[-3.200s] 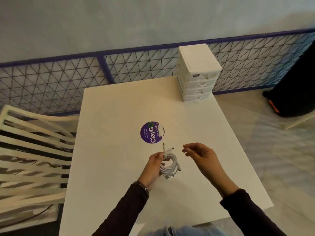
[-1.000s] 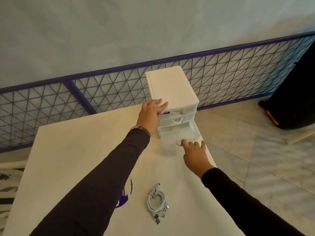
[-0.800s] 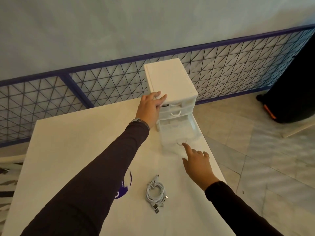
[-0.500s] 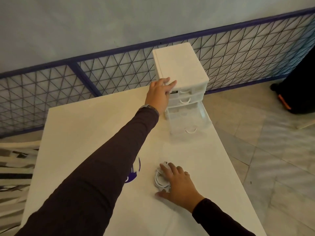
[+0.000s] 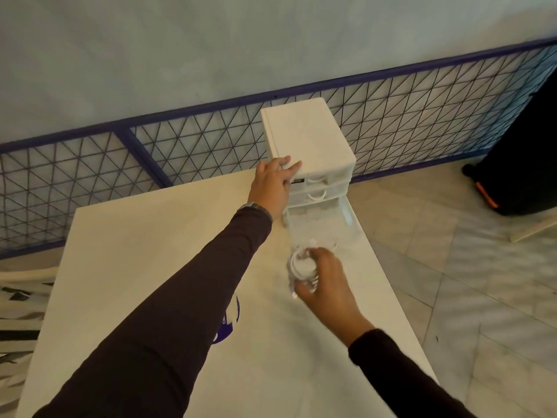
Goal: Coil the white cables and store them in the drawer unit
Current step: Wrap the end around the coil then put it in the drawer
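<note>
A: What are the hands doing?

B: They are working well apart. The left hand (image 5: 275,184) is pressing on the near left corner of the top of the drawer unit (image 5: 307,137), fingers lying fairly straight and holding nothing. The right hand (image 5: 324,285) is gripping the coiled white cables (image 5: 301,265), fingers curled round the bundle, carrying it above the table (image 5: 150,236) just on the near side of the open drawer (image 5: 319,224).

A: So the cables are not going in yet?

B: Not yet, as I am judging it. The bundle is hanging by the drawer's front lip. The picture is blurring there, so I cannot tell whether it is touching the lip.

A: What is worrying you?

B: Three things. The coil is looking loose, with plug ends dangling under the hand. If it is being dropped carelessly, the loops are likely springing open and trailing over the drawer wall, jamming it on closing. The drawer, third from the top, is sticking far out of the unit, so a downward push is risking tipping it or pulling it right out. And the unit is standing at the table's far right corner, beside the drop to the floor. If the left hand is lifting off too early, a shove is likely sliding it.
</note>
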